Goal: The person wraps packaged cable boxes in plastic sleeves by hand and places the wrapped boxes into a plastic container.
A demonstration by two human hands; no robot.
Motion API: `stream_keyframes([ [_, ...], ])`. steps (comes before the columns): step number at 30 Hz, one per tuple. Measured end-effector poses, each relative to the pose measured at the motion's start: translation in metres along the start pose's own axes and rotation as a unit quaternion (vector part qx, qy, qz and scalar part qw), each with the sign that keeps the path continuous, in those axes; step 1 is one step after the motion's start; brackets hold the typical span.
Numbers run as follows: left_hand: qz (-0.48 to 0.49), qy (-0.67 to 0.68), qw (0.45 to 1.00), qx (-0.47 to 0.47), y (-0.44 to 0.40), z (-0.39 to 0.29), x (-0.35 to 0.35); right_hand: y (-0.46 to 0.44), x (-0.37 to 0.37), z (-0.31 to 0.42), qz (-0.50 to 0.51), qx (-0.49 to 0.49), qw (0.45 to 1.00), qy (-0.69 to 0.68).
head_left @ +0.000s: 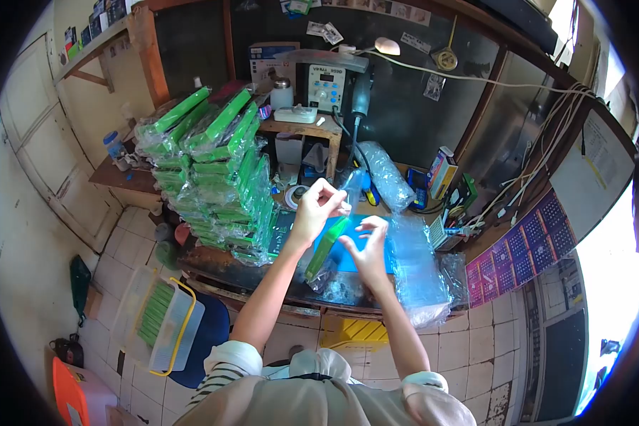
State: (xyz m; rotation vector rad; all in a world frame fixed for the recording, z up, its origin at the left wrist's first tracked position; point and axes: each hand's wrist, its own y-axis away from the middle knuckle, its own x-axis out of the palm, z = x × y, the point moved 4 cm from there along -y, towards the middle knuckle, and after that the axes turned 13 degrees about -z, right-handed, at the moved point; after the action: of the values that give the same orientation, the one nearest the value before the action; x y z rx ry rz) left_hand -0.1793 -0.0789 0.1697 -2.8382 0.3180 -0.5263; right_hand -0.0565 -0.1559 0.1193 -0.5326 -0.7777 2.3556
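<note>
My left hand (319, 211) pinches the upper end of a clear plastic bag (352, 188). Inside the bag is a long flat green piece (325, 250), tilted with its lower end toward me. Just right of it, my right hand (369, 250) has its thumb and fingers apart and holds nothing. Beneath both hands lies a blue mat (362, 221) on the workbench. To the left rises a tall stack of green pieces in clear plastic (216, 177). A pile of flat clear plastic bags (420, 266) lies right of my right hand.
At the back stand a soldering or hot-air station (326, 86) and a bottle (282, 92). Bubble wrap (383, 174) and a multimeter (417, 188) are on the right. A clear bin with a yellow handle (131, 334), holding green pieces, stands at lower left.
</note>
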Motion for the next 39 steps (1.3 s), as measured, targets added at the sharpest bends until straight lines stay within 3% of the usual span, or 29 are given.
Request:
stream_keyframes([
  [2,-0.030,0.046,0.998,-0.036,0.002,0.001,0.004,0.010,0.013,0.001,0.039,0.013,0.999,0.019],
  [6,-0.013,0.048,0.998,-0.037,0.006,0.002,0.012,0.006,0.025,0.001,0.019,0.058,0.997,0.041],
  [9,0.019,0.057,0.998,-0.023,0.008,0.000,0.012,-0.007,0.022,0.002,-0.063,0.074,0.995,-0.025],
  [11,-0.007,0.073,0.997,0.013,0.012,-0.011,0.004,-0.018,0.013,0.008,-0.076,0.113,0.990,-0.035],
  [13,-0.072,0.067,0.987,0.128,0.012,0.010,-0.022,-0.026,0.004,0.006,-0.079,0.116,0.989,-0.039],
  [15,-0.124,0.037,0.986,0.101,0.017,0.037,-0.039,-0.030,0.000,-0.002,-0.073,0.149,0.979,-0.115],
  [17,-0.063,0.035,0.996,-0.059,0.026,0.060,-0.034,-0.034,-0.005,-0.007,-0.056,0.143,0.979,-0.136],
  [19,0.050,-0.015,0.998,-0.026,0.027,0.056,-0.016,-0.036,-0.008,-0.008,-0.053,0.158,0.974,-0.153],
  [22,-0.012,-0.078,0.997,0.018,0.023,0.052,-0.005,-0.036,-0.012,-0.010,-0.008,0.162,0.976,-0.148],
  [25,-0.094,-0.107,0.985,0.093,0.021,0.046,0.001,-0.035,-0.016,0.004,-0.035,0.175,0.970,-0.165],
  [28,-0.158,-0.098,0.978,0.095,0.022,0.040,0.005,-0.022,-0.019,-0.004,-0.058,0.137,0.987,-0.065],
  [33,-0.165,-0.143,0.966,0.137,0.031,0.024,0.013,-0.019,-0.018,-0.011,-0.079,0.139,0.987,-0.018],
  [35,-0.175,-0.083,0.980,0.046,0.031,0.031,0.010,-0.018,-0.013,0.000,-0.089,0.166,0.980,-0.066],
  [36,-0.175,-0.088,0.976,0.090,0.031,0.031,0.011,-0.018,-0.012,0.002,-0.099,0.152,0.982,-0.053],
  [39,-0.148,-0.069,0.985,0.061,0.030,0.041,0.005,-0.017,-0.009,-0.001,-0.108,0.165,0.979,-0.055],
])
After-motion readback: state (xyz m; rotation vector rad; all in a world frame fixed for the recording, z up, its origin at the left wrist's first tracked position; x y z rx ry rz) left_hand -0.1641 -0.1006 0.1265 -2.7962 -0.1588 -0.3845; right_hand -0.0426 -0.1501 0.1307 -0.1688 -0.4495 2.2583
